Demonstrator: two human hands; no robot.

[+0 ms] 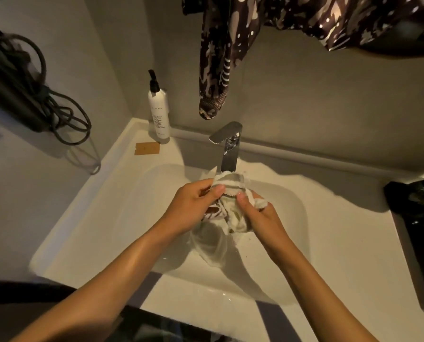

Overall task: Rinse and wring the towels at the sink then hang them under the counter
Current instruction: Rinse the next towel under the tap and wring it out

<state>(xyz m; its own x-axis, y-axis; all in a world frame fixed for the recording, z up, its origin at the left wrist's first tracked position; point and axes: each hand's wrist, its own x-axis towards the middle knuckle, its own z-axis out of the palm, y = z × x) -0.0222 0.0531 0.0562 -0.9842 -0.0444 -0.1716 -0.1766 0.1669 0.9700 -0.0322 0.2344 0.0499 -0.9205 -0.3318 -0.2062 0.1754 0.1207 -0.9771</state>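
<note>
A white towel (233,213) hangs bunched over the sink (122,218) basin, just below the spout of the chrome faucet (229,149). The left hand (193,206) pinches its upper edge between thumb and curled fingers; the right hand (260,215) grips the other side, fingers closed round the cloth (a striped piece shows between them). A pump bottle (158,109) stands at the back corner.
</note>
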